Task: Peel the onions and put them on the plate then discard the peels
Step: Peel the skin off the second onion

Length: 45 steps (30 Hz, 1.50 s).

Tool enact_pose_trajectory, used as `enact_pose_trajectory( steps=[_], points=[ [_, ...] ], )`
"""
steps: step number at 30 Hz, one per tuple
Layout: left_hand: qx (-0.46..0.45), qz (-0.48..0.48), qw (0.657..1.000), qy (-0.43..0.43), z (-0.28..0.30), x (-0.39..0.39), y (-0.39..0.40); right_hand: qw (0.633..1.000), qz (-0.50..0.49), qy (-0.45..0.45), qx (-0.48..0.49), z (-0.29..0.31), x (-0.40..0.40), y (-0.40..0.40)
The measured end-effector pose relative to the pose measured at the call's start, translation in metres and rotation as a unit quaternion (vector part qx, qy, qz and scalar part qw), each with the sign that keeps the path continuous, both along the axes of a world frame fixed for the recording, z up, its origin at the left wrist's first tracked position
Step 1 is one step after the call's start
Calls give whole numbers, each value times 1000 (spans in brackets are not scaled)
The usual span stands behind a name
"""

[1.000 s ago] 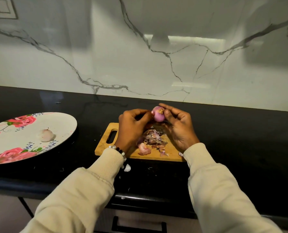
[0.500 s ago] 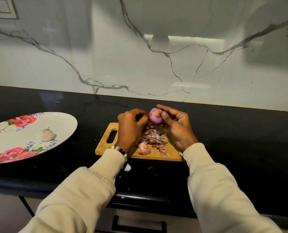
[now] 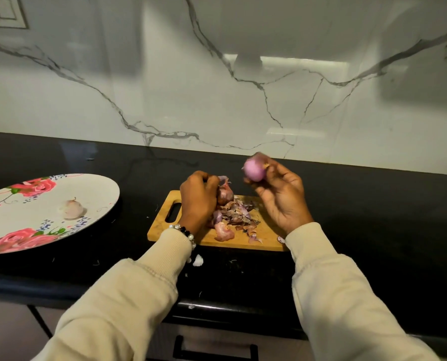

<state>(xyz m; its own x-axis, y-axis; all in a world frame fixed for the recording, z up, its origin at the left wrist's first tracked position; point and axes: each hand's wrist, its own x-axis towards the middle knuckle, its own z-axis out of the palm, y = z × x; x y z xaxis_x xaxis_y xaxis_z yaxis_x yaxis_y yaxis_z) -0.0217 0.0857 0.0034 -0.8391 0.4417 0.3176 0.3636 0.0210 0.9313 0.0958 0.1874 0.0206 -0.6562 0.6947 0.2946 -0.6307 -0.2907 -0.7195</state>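
Note:
My right hand (image 3: 282, 199) holds a peeled pink onion (image 3: 254, 170) in its fingertips, raised above the far right part of the wooden cutting board (image 3: 265, 241). My left hand (image 3: 198, 199) is curled over the board and pinches a piece of onion peel (image 3: 225, 193) above the pile of purple peels (image 3: 236, 213). A small pink onion piece (image 3: 223, 231) lies at the front of the pile. On the floral plate (image 3: 92, 188) at the left sits one pale peeled onion (image 3: 72, 209).
The board lies on a black countertop (image 3: 373, 217) against a white marble backsplash (image 3: 217, 87). Small peel scraps, one white bit (image 3: 198, 260) among them, lie on the counter in front of the board. A drawer handle (image 3: 214, 351) shows below the counter edge.
My hands have parted: the right has lifted the peeled onion up and to the right, while the left has come away holding a piece of peel over the pile.

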Motion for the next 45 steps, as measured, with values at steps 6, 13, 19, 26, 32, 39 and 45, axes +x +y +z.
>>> enact_pose_trajectory(
  steps=[6,13,19,26,32,39,45],
  points=[
    [-26,16,997,64,1,4,-3,998,-37,38,-45,5,6,9],
    [30,-30,993,110,4,13,-9,998,-36,-36,41,1,1,7],
    [92,-54,951,292,6,11,-11,989,-39,-82,117,-5,-2,8],
    [36,-25,899,435,-2,3,-9,980,-25,-132,149,-11,-4,3],
    [-11,-28,885,466,-2,2,-12,963,-49,-181,192,-16,-6,7],
    [-35,13,850,525,-3,2,-9,948,-68,-202,237,-17,-8,3],
    [-51,36,850,523,-4,5,-7,946,-77,-200,243,-17,-9,3]
  ],
)
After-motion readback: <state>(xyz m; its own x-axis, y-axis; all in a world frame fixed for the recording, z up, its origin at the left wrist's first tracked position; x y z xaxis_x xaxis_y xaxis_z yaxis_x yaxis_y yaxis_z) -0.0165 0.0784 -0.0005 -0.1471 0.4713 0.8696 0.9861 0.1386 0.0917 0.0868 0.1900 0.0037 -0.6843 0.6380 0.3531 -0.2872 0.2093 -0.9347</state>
